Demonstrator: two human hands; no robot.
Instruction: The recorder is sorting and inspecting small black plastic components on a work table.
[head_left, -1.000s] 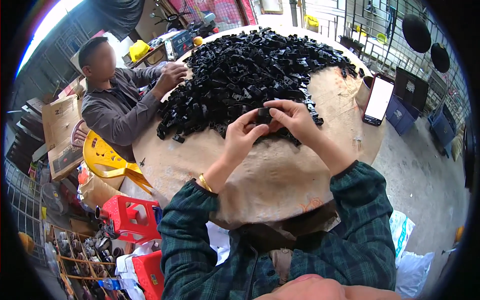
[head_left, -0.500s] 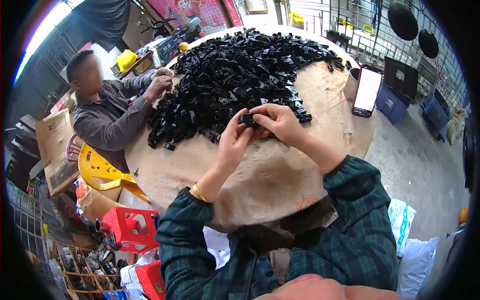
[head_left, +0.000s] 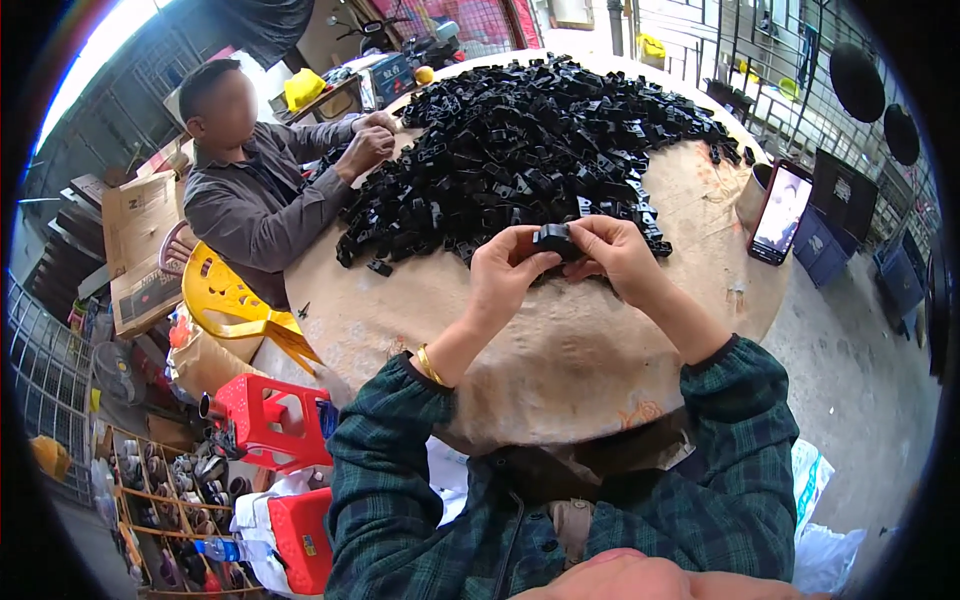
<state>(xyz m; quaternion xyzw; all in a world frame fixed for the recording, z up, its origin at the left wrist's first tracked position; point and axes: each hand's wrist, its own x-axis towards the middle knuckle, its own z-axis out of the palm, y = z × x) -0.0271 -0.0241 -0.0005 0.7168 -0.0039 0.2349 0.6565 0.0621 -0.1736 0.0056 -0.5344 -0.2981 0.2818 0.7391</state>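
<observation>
1. Along the left edge of the frame we see flattened cardboard boxes (head_left: 135, 250) stacked by a wire rack, and lower down a red plastic stool (head_left: 270, 420) beside a tray of small odds and ends that we cannot make out clearly.
2. Toward the upper left a co-worker in a grey shirt (head_left: 255, 200) sits on a yellow plastic chair (head_left: 225, 300), both of that person's hands (head_left: 368, 145) working at the near edge of the heap.
3. Across the upper middle lies a big pile of black plastic parts (head_left: 530, 140), spread over a round table covered in brown paper (head_left: 560, 350).
4. At the centre of the frame our left hand (head_left: 500, 275) is raised over the table, thumb and fingers pinched on the left end of a small black plastic piece (head_left: 555, 238); a gold bangle (head_left: 430, 363) sits on that wrist.
5. Just right of it our right hand (head_left: 620, 255) grasps the same piece from the other side, fingers curled over its top, so the piece is held between both hands just in front of the pile, above the paper.
6. Both forearms wear dark green plaid sleeves (head_left: 400, 460) coming up from the lower edge.
7. At the right rim of the table a phone (head_left: 782, 212) stands propped with its screen lit, next to what looks like a paper cup (head_left: 752, 195).
</observation>
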